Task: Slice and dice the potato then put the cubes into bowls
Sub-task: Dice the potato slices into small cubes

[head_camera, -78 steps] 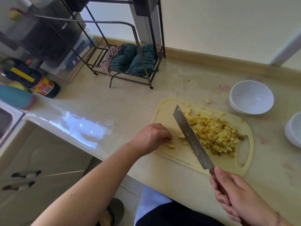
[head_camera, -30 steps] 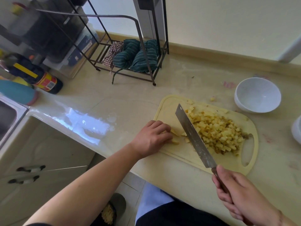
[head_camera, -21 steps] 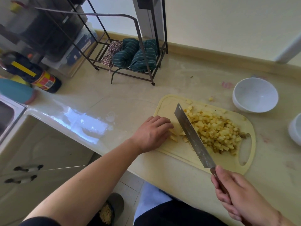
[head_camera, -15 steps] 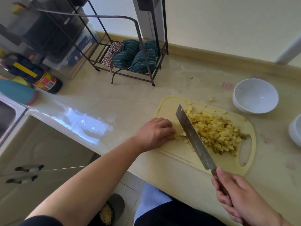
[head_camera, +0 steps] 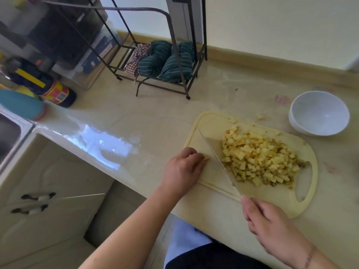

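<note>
One beige counter (head_camera: 155,113) — left grip (head_camera: 182,169) pinching potato bit (head_camera: 206,158), right grip (head_camera: 272,228) clasping knife (head_camera: 217,158).

Knife handle buried inside my right hand (head_camera: 272,228), last potato piece (head_camera: 206,158) mostly tucked under my left fingers (head_camera: 192,155), blade (head_camera: 217,159) seen edge-on as a thin blurred line, sink (head_camera: 9,136) and teal container (head_camera: 19,104) cut by the left edge.

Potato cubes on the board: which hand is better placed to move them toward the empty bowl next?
Probably the right hand: its knife lies against the cube pile, opposite the white bowl. The left hand holds a leftover piece at the board's far edge.
</note>
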Tool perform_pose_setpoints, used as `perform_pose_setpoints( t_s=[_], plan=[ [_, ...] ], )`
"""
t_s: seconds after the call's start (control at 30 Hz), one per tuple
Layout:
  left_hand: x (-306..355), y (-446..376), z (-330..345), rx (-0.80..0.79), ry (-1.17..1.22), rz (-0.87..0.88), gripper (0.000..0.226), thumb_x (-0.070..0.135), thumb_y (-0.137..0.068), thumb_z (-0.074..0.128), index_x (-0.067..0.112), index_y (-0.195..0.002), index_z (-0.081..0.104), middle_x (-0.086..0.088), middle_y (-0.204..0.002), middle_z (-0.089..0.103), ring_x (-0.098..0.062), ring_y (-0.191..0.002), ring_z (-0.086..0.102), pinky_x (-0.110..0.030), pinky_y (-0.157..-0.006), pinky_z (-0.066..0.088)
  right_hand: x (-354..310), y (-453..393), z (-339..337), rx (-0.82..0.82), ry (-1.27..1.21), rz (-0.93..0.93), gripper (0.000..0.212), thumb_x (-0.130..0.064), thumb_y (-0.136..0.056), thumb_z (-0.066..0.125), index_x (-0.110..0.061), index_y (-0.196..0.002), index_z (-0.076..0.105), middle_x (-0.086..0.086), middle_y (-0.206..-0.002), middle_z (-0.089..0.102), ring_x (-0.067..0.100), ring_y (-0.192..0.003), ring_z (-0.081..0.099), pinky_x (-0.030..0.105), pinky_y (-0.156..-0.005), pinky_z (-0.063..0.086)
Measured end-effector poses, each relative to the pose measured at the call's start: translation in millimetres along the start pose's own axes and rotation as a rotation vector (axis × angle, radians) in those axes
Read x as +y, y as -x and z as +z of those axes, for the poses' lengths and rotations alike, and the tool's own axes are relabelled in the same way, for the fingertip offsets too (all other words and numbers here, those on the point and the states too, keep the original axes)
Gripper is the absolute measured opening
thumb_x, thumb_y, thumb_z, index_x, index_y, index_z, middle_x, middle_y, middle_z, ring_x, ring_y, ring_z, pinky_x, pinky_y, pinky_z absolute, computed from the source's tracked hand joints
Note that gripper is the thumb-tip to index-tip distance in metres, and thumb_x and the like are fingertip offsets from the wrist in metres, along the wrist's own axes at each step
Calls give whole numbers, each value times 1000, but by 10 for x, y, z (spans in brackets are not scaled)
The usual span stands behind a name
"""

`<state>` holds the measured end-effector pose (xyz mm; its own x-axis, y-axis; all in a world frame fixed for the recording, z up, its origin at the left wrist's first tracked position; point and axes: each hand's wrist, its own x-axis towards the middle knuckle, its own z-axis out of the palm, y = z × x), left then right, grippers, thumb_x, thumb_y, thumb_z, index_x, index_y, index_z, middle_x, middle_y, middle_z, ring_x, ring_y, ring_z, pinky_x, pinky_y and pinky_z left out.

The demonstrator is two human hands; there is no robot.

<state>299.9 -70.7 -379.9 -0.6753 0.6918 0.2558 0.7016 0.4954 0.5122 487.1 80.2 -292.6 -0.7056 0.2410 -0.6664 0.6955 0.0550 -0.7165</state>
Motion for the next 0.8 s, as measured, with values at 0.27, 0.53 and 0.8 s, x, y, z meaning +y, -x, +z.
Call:
perform_pose_setpoints(
  t_s=[0.27, 0.53, 0.8],
  plan=[
    [24, -69, 94, 45, -1, 77, 25, 27, -96, 62, 10, -86, 78, -2, -74, 57, -20, -61, 56, -28, -46, 44, 43, -27, -28, -64, 9, 18, 51, -60, -85, 35, -12, -70, 42, -9, -44, 30, 4, -35, 25, 11, -34, 24],
    [1, -34, 132, 62, 31, 117, 19, 15, -91, 61, 1, -92, 74, -10, -88, 67, -29, -76, 61, -36, -67, 53, 71, 30, 6, -30, 5, -78, 52, -65, -80, 37, -17, -61, 45, -6, -42, 38, 3, -39, 34, 12, -44, 27],
    [-42, -11, 155, 70, 89, 138, 15, 8, -91, 62, 0, -89, 75, -8, -88, 70, -24, -79, 61, -31, -71, 52, 169, 62, 10, -21, -12, -56, 75, -87, -70, 36, -12, -69, 45, -6, -47, 36, 8, -46, 33, 19, -44, 28]
  ],
)
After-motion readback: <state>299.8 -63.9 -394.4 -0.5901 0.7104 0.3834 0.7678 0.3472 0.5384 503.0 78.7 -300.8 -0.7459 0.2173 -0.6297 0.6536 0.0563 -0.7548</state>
